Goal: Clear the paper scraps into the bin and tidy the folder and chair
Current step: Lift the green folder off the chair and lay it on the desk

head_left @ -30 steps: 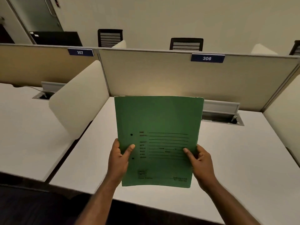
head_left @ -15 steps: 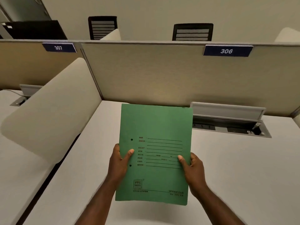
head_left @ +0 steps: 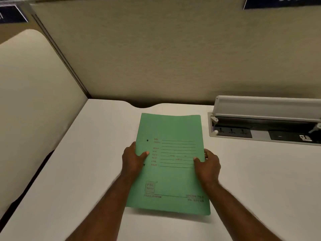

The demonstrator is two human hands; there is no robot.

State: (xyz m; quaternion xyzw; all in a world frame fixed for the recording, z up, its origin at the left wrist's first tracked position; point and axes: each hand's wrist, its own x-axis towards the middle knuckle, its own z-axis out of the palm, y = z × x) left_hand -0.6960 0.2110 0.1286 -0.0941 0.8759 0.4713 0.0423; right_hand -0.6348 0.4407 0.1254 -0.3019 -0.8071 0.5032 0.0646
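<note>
Thumbs on top, you gripped the green spring file (head_left: 171, 162) at both side edges with your left hand (head_left: 132, 160) and right hand (head_left: 207, 163), keeping it level just above the white bench (head_left: 83, 153), seemingly to lay it square.

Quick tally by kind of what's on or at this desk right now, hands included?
Green folder: 1, held over the white desk
Hands on it: 2, left hand and right hand
Open socket box set in the desk: 1
Blue number plates on the partition: 2
Paper scraps: 0 in view
Total: 6
</note>
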